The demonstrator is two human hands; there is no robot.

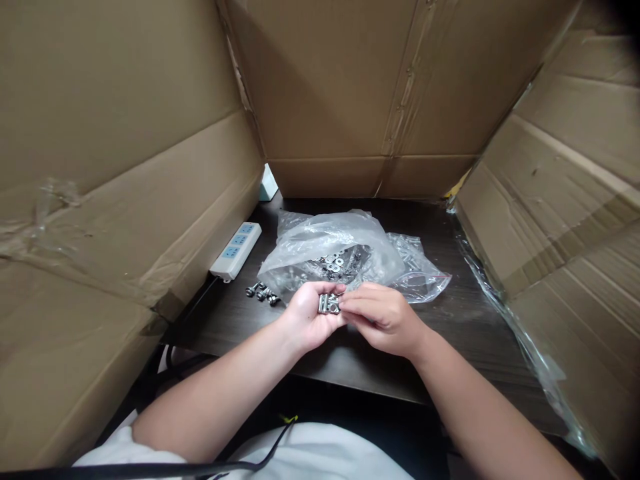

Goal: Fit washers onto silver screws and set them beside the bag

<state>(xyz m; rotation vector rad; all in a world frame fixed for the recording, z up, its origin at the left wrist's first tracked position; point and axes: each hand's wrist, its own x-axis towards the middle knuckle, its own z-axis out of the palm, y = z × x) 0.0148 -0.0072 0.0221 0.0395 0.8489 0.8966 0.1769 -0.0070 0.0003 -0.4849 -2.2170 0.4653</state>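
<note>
My left hand (307, 323) is turned palm up and cupped around several small shiny metal fasteners (329, 305), which look like screws and nuts. From the right, my right hand (385, 319) reaches over that palm. Its fingers are pinched together at the edge of the fasteners, and whatever lies between the fingertips is hidden. Just beyond both hands lies an open clear plastic bag (340, 230) with flat washers (334, 262) and small dark parts inside. Several bolts with washers on them (261, 294) rest on the table left of the bag.
Another clear bag (425, 283), holding metal pieces, lies to the right, partly under the first. A white power strip (235, 252) stands at the left of the dark table (480, 333). Cardboard walls (325, 80) enclose the back and both sides.
</note>
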